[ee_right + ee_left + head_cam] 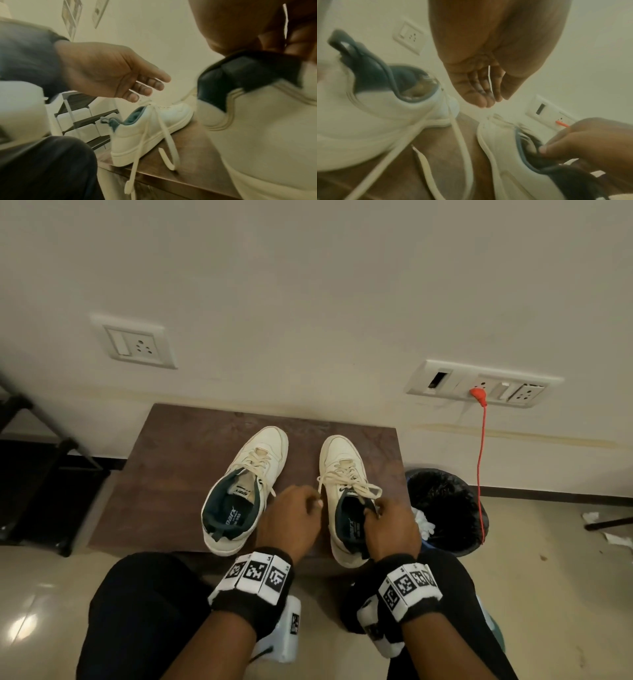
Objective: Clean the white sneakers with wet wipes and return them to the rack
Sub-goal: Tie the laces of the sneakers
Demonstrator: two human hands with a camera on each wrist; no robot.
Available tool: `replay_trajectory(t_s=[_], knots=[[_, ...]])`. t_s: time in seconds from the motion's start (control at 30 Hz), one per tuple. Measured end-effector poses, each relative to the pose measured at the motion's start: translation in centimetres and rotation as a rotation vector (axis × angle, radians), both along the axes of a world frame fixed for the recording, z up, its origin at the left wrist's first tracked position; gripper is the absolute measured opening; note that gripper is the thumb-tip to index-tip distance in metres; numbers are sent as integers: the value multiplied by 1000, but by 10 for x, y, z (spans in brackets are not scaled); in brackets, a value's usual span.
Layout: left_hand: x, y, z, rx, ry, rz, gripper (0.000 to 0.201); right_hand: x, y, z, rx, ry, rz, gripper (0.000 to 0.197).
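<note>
Two white sneakers with dark green lining stand toe-away on a low brown table [164, 474]. The left sneaker [239, 491] lies untouched, its laces loose. My right hand [380, 518] grips the dark tongue and collar of the right sneaker [342, 460], fingers reaching into its opening [544, 150]. My left hand [301, 508] hovers between the two shoes with fingers curled. A thin white lace [490, 79] from the right sneaker runs through those fingers. No wet wipe shows in either hand.
A black lined bin [448, 508] stands right of the table with white crumpled wipes [423, 523] at its rim. An orange cable [481, 460] hangs from a wall socket above it. A dark shoe rack [37, 474] stands to the left. My knees are against the table's near edge.
</note>
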State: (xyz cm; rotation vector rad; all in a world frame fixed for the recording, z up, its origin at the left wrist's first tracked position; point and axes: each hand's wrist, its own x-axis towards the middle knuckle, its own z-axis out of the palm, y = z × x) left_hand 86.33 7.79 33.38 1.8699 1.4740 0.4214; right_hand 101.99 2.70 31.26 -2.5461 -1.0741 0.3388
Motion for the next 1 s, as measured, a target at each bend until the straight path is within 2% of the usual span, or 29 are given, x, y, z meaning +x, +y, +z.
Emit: replay_trajectory(t_s=[0.1, 0.17, 0.3, 0.4, 0.57, 0.7, 0.93, 1.0], knots=[[-37, 14, 8, 169, 139, 116, 17, -37, 2, 5, 184, -101, 139, 16], [-63, 26, 3, 226, 261, 141, 20, -69, 8, 12, 196, -48, 247, 18], [-92, 41, -15, 179, 470, 30, 22, -126, 33, 6, -130, 132, 352, 36], [-94, 50, -20, 170, 561, -80, 18, -148, 53, 2, -221, 242, 332, 39], [-77, 63, -13, 247, 713, -309, 16, -150, 69, -5, -246, 194, 360, 28], [-61, 63, -9, 302, 792, -495, 20, -137, 58, -11, -199, 160, 393, 23], [-46, 47, -12, 329, 800, -609, 24, -117, 34, -17, -139, 107, 449, 21], [-45, 44, -13, 351, 748, -594, 26, -110, 30, -16, -127, 64, 449, 21]])
